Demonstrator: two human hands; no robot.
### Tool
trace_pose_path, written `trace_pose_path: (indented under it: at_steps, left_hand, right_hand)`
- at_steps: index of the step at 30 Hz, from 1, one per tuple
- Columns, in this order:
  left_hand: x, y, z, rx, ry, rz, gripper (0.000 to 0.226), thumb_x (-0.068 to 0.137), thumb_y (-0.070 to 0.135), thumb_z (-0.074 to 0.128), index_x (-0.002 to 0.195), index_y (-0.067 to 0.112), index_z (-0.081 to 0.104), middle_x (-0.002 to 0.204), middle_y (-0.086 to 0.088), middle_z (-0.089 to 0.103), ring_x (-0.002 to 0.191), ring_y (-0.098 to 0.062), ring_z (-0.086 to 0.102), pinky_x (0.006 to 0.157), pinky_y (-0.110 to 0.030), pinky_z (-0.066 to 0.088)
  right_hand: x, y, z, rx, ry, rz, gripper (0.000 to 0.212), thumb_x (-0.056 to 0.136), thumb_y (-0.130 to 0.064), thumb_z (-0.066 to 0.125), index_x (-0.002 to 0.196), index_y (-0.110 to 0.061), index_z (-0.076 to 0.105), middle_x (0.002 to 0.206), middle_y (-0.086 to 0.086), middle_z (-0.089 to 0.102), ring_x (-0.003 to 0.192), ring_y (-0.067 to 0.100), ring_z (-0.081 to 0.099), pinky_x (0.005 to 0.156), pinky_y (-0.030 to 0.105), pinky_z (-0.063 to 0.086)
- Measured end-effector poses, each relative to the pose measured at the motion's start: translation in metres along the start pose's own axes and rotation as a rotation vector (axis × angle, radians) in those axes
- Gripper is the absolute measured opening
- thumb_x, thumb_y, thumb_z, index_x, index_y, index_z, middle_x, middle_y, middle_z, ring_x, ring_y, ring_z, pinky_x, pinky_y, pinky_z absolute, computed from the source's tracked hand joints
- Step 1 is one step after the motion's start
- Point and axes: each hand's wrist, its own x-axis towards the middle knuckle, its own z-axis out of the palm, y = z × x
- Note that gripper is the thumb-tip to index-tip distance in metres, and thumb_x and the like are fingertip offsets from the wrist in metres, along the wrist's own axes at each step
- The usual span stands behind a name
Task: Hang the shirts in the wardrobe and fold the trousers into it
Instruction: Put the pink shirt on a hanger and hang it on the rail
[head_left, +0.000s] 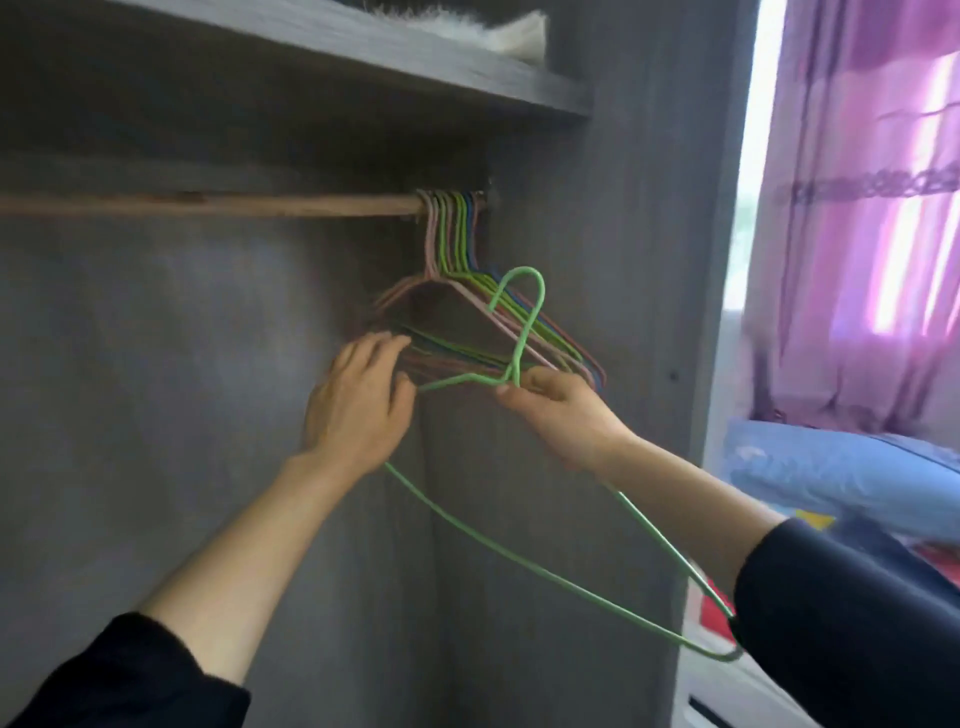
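Now green hanger (519, 332) neck pinched by right hand (566, 421) fingers (540, 383).

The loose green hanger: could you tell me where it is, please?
In the head view, the green hanger is centre-right, pinched at its neck by the right hand, below the hangers bunched far right on the rod.

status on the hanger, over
Right hand pinches green hanger at neck, off the rail. Left hand open, fingers at hung hangers. No shirt in view.
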Motion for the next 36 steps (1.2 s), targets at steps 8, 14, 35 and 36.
trace_pose_path:
  at_steps: [8,14,35,36]
  left_hand:
    - [-0.088,0.161,0.075,-0.374,-0.151,0.123,0.037,0.088,0.02,0.04,0.117,0.013,0.061,0.115,-0.001,0.062,0.11,-0.019,0.048,0.09,-0.027,0.037]
    - [-0.128,0.335,0.141,-0.563,-0.368,0.226,0.042,0.085,0.022,0.038,0.119,0.013,0.06,0.118,-0.003,0.061,0.112,-0.021,0.046,0.09,-0.035,0.042]
    - [-0.245,0.932,0.344,-0.721,-1.054,0.505,0.034,0.089,0.023,0.047,0.122,0.016,0.054,0.122,-0.006,0.054,0.121,-0.025,0.04,0.099,-0.038,0.04]
    - [-0.245,0.954,0.361,-0.708,-1.073,0.525,0.035,0.088,0.024,0.048,0.122,0.016,0.054,0.122,-0.007,0.054,0.122,-0.026,0.041,0.099,-0.038,0.04]
  right_hand:
    - [-0.145,0.086,-0.137,-0.022,-0.175,0.28,0.025,0.092,-0.014,0.062,0.07,-0.004,0.068,0.056,0.009,0.051,0.052,0.022,0.05,0.05,0.026,0.044]
    - [-0.248,0.148,-0.274,-0.117,-0.023,0.518,0.023,0.085,-0.016,0.069,0.074,0.005,0.068,0.054,0.006,0.051,0.044,0.014,0.043,0.046,0.022,0.034]
    - [-0.548,0.389,-0.694,-0.311,0.798,1.061,0.046,0.086,-0.035,0.066,0.051,-0.012,0.046,0.057,0.01,0.048,0.053,0.018,0.042,0.053,0.028,0.033]
    - [-0.551,0.404,-0.712,-0.331,0.791,1.09,0.047,0.087,-0.035,0.065,0.05,-0.012,0.045,0.057,0.01,0.048,0.052,0.018,0.042,0.053,0.028,0.033]
